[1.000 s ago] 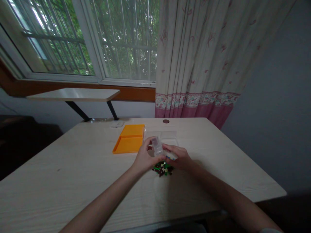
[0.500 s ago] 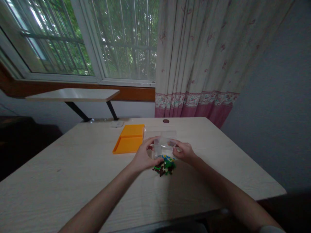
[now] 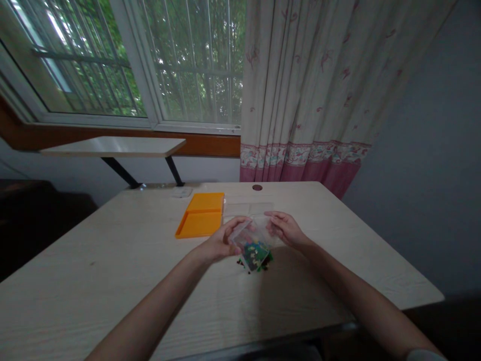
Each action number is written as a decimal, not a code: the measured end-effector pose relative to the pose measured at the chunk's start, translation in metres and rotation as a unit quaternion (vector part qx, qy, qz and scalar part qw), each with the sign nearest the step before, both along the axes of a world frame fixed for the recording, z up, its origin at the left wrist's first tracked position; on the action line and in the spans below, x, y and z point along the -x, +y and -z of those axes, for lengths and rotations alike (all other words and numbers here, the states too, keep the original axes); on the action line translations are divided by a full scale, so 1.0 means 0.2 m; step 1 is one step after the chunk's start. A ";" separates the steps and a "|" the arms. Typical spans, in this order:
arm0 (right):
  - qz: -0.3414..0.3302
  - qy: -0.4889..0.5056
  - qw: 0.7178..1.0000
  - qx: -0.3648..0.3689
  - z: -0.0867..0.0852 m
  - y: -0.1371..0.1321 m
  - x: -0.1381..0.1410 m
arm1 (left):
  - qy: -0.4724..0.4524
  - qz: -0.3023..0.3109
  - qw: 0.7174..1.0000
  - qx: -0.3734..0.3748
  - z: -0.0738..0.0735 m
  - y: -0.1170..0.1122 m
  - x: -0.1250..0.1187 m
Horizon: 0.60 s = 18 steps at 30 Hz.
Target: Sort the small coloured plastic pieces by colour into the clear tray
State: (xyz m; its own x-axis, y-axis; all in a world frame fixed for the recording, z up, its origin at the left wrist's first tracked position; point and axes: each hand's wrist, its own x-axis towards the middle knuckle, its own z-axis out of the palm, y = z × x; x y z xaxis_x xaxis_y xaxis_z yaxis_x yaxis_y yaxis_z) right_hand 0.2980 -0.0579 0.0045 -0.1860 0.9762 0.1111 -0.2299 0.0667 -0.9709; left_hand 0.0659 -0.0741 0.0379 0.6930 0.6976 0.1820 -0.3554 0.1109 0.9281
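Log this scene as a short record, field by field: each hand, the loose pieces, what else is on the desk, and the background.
Left hand: gripping a clear plastic container by its left side
Right hand: at the container's right side; exact grip unclear
Loose pieces: small pile, green, brown and other colours, partly seen through the container
Also on desk: orange tray with two sections; flat clear piece beyond the hands
Background: window, patterned curtain
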 end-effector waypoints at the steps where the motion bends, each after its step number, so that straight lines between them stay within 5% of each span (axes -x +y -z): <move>1: 0.014 0.002 1.000 -0.005 0.00 0.00 0.00 | 0.002 -0.016 1.000 0.004 0.00 0.01 0.00; 8: 0.022 -0.073 0.993 -0.095 -0.01 0.00 -0.02 | 0.013 -0.182 0.982 0.048 0.02 0.04 -0.04; 18: 0.011 -0.155 0.978 -0.137 0.05 -0.02 0.02 | -0.008 -0.172 0.982 0.081 0.06 0.04 -0.06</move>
State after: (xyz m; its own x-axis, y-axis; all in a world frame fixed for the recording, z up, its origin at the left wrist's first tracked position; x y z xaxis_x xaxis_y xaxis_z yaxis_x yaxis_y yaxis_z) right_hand 0.2936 -0.0612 -0.0055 -0.2308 0.9221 0.3107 0.0776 0.3358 -0.9387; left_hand 0.0785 -0.0670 0.0267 0.4098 0.9103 0.0583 -0.4127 0.1281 0.9018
